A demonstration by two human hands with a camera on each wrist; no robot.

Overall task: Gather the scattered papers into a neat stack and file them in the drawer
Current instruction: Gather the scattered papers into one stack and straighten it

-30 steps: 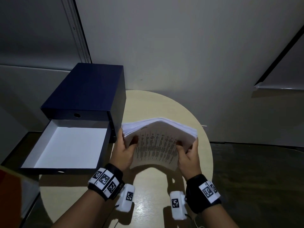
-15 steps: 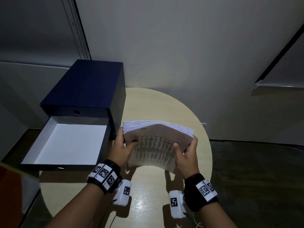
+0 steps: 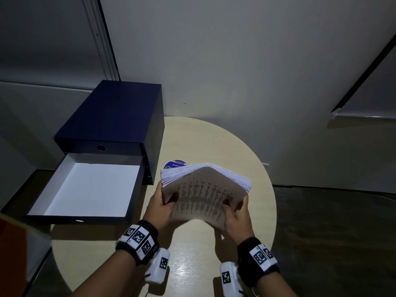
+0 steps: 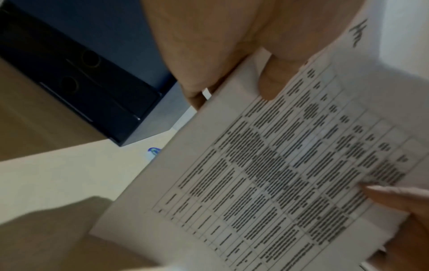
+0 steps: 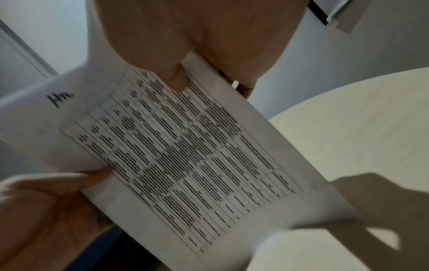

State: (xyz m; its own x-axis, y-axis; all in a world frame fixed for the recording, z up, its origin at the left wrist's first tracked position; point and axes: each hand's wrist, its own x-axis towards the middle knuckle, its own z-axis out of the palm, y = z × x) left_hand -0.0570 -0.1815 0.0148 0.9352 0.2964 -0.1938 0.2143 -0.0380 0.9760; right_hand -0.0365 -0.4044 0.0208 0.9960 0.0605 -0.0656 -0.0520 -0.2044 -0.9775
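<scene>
Paper stack (image 3: 205, 189) held above tabletop (image 3: 214, 142), bowed upward, long axis left-right. Left hand (image 3: 159, 207) pinches left edge, right hand (image 3: 236, 217) pinches right edge. Open drawer (image 3: 85, 189) lies left, nearer left hand; coming move likely leftward carry.

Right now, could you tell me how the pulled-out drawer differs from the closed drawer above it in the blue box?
The pulled-out drawer extends toward the person, showing its white inside; the closed drawer sits flush in the box, showing only its front. The pulled-out drawer holds nothing visible; the closed drawer's contents are hidden. Both are dark blue outside, and the closed one has a round finger hole.
</scene>
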